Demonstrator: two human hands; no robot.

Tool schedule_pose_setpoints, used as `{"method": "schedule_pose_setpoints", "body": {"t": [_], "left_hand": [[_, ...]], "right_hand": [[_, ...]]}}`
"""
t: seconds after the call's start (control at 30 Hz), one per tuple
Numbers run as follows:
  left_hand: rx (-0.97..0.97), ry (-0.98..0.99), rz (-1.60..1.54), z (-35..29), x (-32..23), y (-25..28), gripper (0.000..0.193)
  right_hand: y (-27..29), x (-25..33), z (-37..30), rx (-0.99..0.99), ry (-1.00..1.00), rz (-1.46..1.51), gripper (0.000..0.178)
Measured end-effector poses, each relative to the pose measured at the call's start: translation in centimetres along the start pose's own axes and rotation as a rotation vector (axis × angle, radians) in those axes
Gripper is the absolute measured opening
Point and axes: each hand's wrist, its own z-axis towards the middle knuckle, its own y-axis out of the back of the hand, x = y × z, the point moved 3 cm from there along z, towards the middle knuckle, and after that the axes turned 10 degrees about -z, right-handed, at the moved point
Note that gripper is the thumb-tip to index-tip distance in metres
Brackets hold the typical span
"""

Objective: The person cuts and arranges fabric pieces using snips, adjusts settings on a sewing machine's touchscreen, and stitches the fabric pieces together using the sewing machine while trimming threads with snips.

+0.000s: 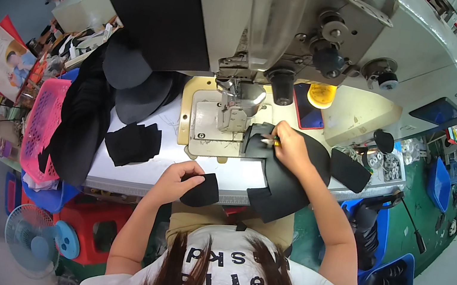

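My left hand (175, 182) pinches a small rounded black fabric piece (202, 191) at the table's front edge. My right hand (291, 147) is closed on a small pale pointed tool (268, 141) with a yellowish part; its exact kind is too small to make out. That hand rests over a large curved black panel (292, 186), which lies right of the needle area and hangs past the front edge. Smaller black pieces lie around the tool tip. Just left of it stands the sewing machine's presser foot (234, 118) on a metal needle plate (203, 111).
A stack of small black pieces (134, 144) lies left on the white table (241, 175). Farther left are draped black panels (84, 118) and a pink basket (43, 123). The machine head (343, 35) overhangs the work. At right are bobbins (382, 163); blue bins (389, 284) stand below.
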Motion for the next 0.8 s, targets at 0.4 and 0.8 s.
{"method": "schedule_pose_setpoints", "body": {"t": [0.4,0.8], "left_hand": [[0.256,-0.166,-0.147,8.4,-3.1,-4.2,0.002],[0.276,-0.016,-0.149,13.7,0.6,-6.1,0.008]], "right_hand": [[1.4,0.6,-3.5,-0.08,-0.155,0.121,0.014],[4.9,3.3,-7.2,-0.348,0.173,-0.046,0.031]]}}
